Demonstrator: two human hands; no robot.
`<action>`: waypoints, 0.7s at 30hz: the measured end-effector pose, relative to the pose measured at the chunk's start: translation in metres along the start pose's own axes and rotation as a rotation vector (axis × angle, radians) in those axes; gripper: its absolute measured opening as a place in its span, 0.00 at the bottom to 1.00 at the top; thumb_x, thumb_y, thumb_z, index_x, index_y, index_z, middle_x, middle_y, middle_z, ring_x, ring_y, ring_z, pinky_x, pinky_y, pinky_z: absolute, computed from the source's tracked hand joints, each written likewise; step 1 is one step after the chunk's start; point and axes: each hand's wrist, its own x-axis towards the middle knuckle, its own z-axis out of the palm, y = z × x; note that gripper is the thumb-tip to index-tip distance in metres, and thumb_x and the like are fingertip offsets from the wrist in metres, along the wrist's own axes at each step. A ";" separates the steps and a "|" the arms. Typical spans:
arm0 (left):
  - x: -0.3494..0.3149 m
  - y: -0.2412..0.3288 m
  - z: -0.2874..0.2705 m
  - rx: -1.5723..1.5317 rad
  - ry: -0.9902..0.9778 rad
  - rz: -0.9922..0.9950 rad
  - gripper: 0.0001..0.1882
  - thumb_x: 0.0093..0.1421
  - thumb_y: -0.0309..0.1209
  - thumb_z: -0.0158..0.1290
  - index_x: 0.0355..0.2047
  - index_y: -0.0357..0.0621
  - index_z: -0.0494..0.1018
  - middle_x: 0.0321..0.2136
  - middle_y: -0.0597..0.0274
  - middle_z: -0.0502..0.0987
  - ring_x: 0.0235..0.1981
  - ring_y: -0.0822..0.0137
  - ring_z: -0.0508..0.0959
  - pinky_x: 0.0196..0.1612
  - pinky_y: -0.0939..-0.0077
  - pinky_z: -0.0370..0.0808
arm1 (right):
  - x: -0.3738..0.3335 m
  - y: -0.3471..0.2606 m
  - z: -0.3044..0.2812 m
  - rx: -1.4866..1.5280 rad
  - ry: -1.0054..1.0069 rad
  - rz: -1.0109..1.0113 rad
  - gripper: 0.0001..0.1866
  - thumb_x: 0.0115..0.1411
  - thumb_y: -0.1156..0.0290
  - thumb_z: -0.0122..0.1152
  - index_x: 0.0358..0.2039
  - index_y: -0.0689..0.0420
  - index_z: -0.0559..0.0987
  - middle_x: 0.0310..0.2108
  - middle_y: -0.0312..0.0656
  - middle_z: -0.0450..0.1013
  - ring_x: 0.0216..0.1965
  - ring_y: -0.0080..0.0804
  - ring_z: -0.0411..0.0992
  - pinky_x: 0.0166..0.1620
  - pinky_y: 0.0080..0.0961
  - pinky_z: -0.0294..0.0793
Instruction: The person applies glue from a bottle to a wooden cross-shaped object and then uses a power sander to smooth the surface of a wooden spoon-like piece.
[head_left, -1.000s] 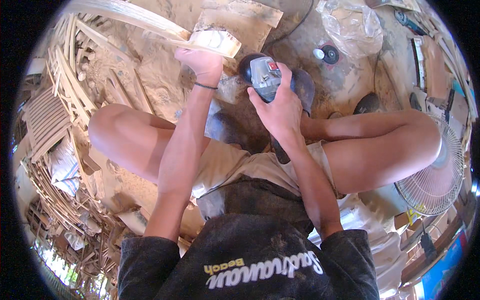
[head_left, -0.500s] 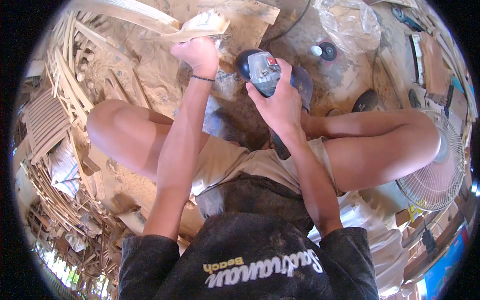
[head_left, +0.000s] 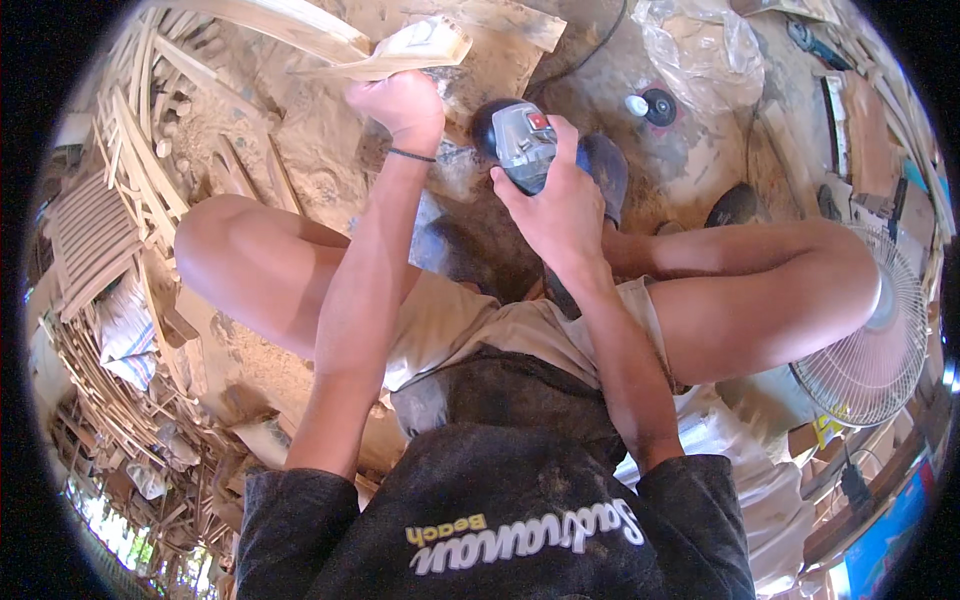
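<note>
My left hand [head_left: 402, 108] is closed in a fist around the near end of a pale, curved wooden piece [head_left: 415, 50], with a dark cord round the wrist. The wood stretches away to the upper left, and its end face bears a pencil-like mark. Between my folded legs, my right hand [head_left: 558, 205] wraps round a handheld power sander [head_left: 522, 145] with a grey body, a red switch and a black round end. The sander is beside the wood and apart from it. Its underside is hidden.
Long wooden strips [head_left: 135, 150] pile up at the left, near a slatted panel [head_left: 95, 240]. A clear plastic bag [head_left: 705, 55] lies at the far right, by a black disc [head_left: 658, 106] and a white cap-like thing [head_left: 635, 105]. A fan [head_left: 870, 330] stands beside my right knee. A dark cable [head_left: 590, 50] crosses the dusty floor.
The wooden piece and my left hand have shifted slightly to the right. My right hand keeps its hold on the sander, almost unmoved.
</note>
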 end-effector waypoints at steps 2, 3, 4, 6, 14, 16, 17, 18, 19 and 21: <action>0.002 -0.002 -0.004 -0.002 -0.028 -0.020 0.04 0.62 0.22 0.50 0.30 0.35 0.73 0.19 0.58 0.74 0.12 0.67 0.71 0.15 0.72 0.67 | 0.001 -0.001 0.000 0.009 -0.040 0.020 0.42 0.55 0.53 0.72 0.63 0.51 0.60 0.36 0.60 0.80 0.40 0.64 0.79 0.45 0.51 0.77; 0.002 -0.004 -0.006 -0.001 -0.039 -0.029 0.04 0.62 0.22 0.50 0.30 0.35 0.73 0.19 0.58 0.74 0.12 0.67 0.71 0.14 0.72 0.67 | 0.001 -0.004 -0.001 0.013 -0.063 0.028 0.42 0.55 0.53 0.72 0.64 0.51 0.60 0.37 0.60 0.80 0.40 0.64 0.79 0.45 0.51 0.77; 0.002 -0.006 -0.008 0.007 -0.019 -0.033 0.03 0.61 0.21 0.51 0.30 0.34 0.74 0.19 0.60 0.74 0.13 0.68 0.71 0.15 0.72 0.66 | 0.002 -0.007 -0.002 -0.004 -0.090 0.023 0.41 0.56 0.53 0.71 0.64 0.53 0.60 0.37 0.61 0.79 0.40 0.64 0.79 0.45 0.52 0.77; 0.000 -0.004 -0.005 0.021 0.013 -0.043 0.03 0.59 0.19 0.51 0.30 0.33 0.75 0.20 0.64 0.73 0.15 0.71 0.70 0.17 0.72 0.66 | 0.003 -0.010 -0.005 -0.038 -0.135 0.018 0.41 0.57 0.54 0.69 0.64 0.55 0.59 0.37 0.64 0.79 0.40 0.64 0.79 0.44 0.52 0.78; 0.001 -0.008 -0.005 -0.043 -0.010 -0.015 0.02 0.58 0.19 0.54 0.29 0.35 0.75 0.21 0.66 0.74 0.15 0.72 0.71 0.17 0.73 0.68 | 0.003 -0.011 -0.008 -0.040 -0.130 0.032 0.41 0.56 0.55 0.70 0.64 0.55 0.60 0.37 0.64 0.79 0.40 0.64 0.79 0.44 0.52 0.78; -0.002 -0.004 0.002 0.031 0.003 0.008 0.03 0.59 0.20 0.53 0.29 0.34 0.75 0.20 0.63 0.74 0.14 0.70 0.71 0.16 0.72 0.67 | 0.004 -0.010 -0.010 -0.037 -0.143 0.066 0.41 0.56 0.54 0.71 0.64 0.54 0.60 0.38 0.62 0.79 0.41 0.64 0.79 0.44 0.52 0.78; 0.000 -0.005 0.001 0.040 -0.005 0.029 0.04 0.61 0.21 0.52 0.30 0.32 0.74 0.19 0.60 0.74 0.12 0.69 0.71 0.14 0.72 0.67 | 0.004 -0.009 -0.010 -0.035 -0.133 0.082 0.41 0.55 0.54 0.72 0.63 0.53 0.61 0.39 0.62 0.79 0.41 0.64 0.79 0.45 0.52 0.78; 0.002 -0.007 0.000 0.050 -0.013 0.050 0.06 0.62 0.23 0.51 0.31 0.31 0.74 0.18 0.57 0.74 0.11 0.68 0.71 0.13 0.71 0.67 | 0.004 -0.008 -0.010 -0.033 -0.122 0.098 0.41 0.55 0.53 0.72 0.63 0.52 0.61 0.40 0.61 0.79 0.41 0.64 0.79 0.45 0.52 0.77; 0.005 -0.008 -0.001 0.048 -0.007 0.071 0.04 0.61 0.22 0.52 0.30 0.32 0.75 0.19 0.60 0.75 0.12 0.69 0.71 0.14 0.72 0.66 | 0.004 -0.004 -0.008 -0.013 -0.078 0.070 0.42 0.55 0.53 0.72 0.63 0.53 0.60 0.39 0.61 0.79 0.41 0.64 0.79 0.45 0.52 0.77; 0.009 -0.011 -0.003 0.045 0.007 0.115 0.02 0.59 0.20 0.54 0.30 0.35 0.77 0.21 0.66 0.75 0.14 0.72 0.71 0.16 0.74 0.66 | 0.005 0.005 -0.004 0.027 0.007 0.013 0.43 0.55 0.54 0.71 0.63 0.55 0.59 0.37 0.63 0.79 0.41 0.64 0.79 0.45 0.52 0.78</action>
